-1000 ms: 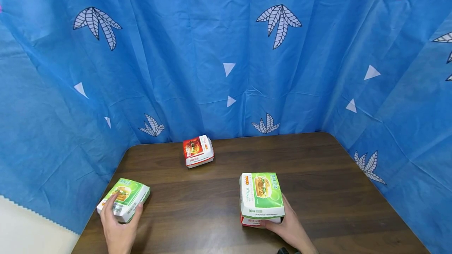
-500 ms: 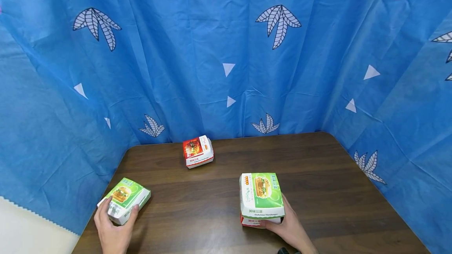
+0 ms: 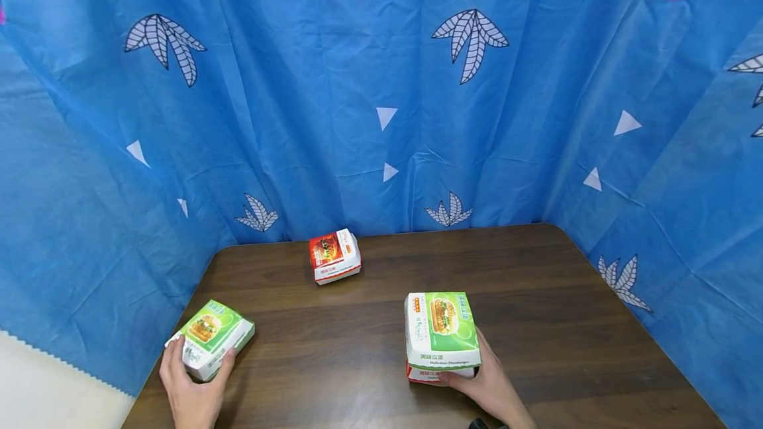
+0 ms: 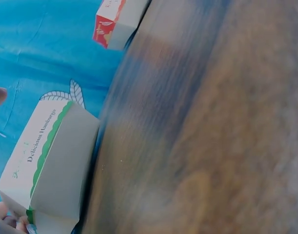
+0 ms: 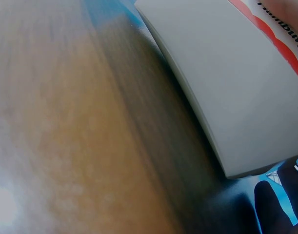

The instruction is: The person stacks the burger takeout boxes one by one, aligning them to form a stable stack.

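Observation:
My left hand reaches round the near end of a green-and-white hamburger box at the table's left. Its fingertips touch the box's left side; in the left wrist view the thumb stands apart from the same hamburger box. Right of centre, a second green hamburger box sits on a red-trimmed hamburger box. My right hand grips the lower one at its near right corner, thumb across the front. In the right wrist view that lower box fills the upper right; most fingers are hidden behind the stack.
Another red-and-white hamburger box stands near the back edge of the dark wooden table. A blue patterned curtain hangs behind and along both sides.
My left hand's fingers have slid back from the lid of the left box to its left edge. That box has shifted very slightly. My right hand and the stack have stayed still.

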`<state>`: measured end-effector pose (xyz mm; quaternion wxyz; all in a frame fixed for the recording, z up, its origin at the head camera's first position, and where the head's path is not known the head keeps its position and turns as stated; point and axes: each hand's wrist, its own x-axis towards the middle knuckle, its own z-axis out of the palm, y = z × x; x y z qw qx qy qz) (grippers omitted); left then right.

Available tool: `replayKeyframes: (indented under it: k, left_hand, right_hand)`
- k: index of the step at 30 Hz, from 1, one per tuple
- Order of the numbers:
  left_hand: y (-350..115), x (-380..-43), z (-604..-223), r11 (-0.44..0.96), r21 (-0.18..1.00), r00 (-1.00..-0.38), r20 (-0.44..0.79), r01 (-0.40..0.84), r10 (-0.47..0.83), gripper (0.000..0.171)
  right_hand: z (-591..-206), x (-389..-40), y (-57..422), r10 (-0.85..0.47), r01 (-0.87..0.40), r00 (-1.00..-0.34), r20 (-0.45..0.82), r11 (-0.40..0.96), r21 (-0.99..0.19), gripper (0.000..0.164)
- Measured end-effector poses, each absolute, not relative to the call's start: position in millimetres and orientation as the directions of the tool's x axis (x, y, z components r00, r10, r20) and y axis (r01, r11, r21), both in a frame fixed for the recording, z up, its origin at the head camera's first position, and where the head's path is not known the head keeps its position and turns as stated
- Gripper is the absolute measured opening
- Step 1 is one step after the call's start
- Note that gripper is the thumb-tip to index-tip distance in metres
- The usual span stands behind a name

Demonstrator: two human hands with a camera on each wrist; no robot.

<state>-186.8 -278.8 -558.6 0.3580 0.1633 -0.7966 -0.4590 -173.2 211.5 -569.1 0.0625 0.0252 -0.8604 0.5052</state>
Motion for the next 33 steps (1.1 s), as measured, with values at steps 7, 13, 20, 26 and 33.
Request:
replayKeyframes:
  k: [7,13,20,26,33]
  left_hand:
    - [-283.5,-188.8,-561.6,0.513,0.858,-0.717,0.374,0.026,-0.588,0.102]
    - [-286.5,-189.2,-564.2,0.498,0.867,-0.737,0.33,-0.012,-0.59,0.101]
    - [-287.6,-189.5,-566.8,0.514,0.858,-0.736,0.339,-0.014,-0.586,0.099]
    - [-288.9,-189.7,-566.4,0.509,0.859,-0.752,0.299,-0.057,-0.587,0.102]
    - [-292.9,-190.5,-569.2,0.51,0.859,-0.743,0.315,-0.041,-0.59,0.105]
  right_hand:
    - [-569.1,-173.8,211.9,0.011,-0.127,-0.988,0.154,0.506,-0.853,0.1]
    - [-567.9,-173.6,211.5,0.01,-0.116,-0.99,0.139,0.501,-0.857,0.101]
    - [-568.9,-173.6,211.9,0.009,-0.128,-0.988,0.154,0.511,-0.85,0.099]
    - [-570.3,-173.5,212.1,0.01,-0.13,-0.987,0.158,0.514,-0.848,0.099]
    - [-568.2,-173.4,211.5,0.009,-0.122,-0.989,0.146,0.501,-0.857,0.1]
